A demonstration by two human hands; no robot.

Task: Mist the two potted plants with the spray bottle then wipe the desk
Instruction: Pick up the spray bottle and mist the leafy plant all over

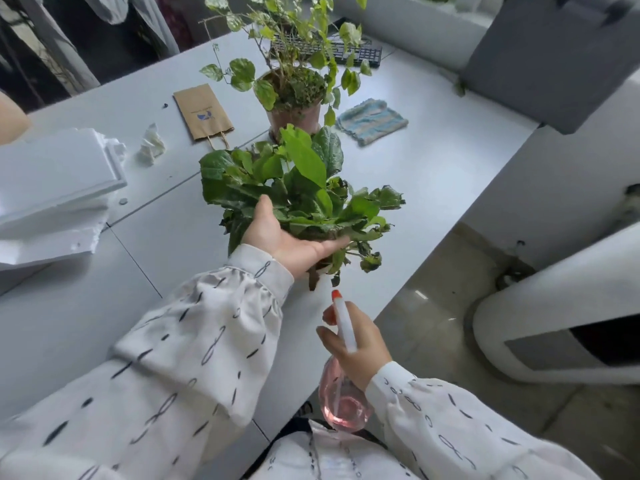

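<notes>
Two potted plants stand on the pale grey desk [426, 188]: a low broad-leaved green plant [301, 188] and, just behind it, a tall trailing plant in a reddish pot [294, 114]. The left hand [287, 237] rests straight-fingered against the low plant's leaves. The right hand [360, 344] grips a pink translucent spray bottle with white head and orange nozzle [343, 407] by the desk edge. A blue-and-white striped cloth [372, 121] lies beside the pot.

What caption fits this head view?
Left hand supports leaves of the near plant; right hand points the pink spray bottle at them.
</notes>
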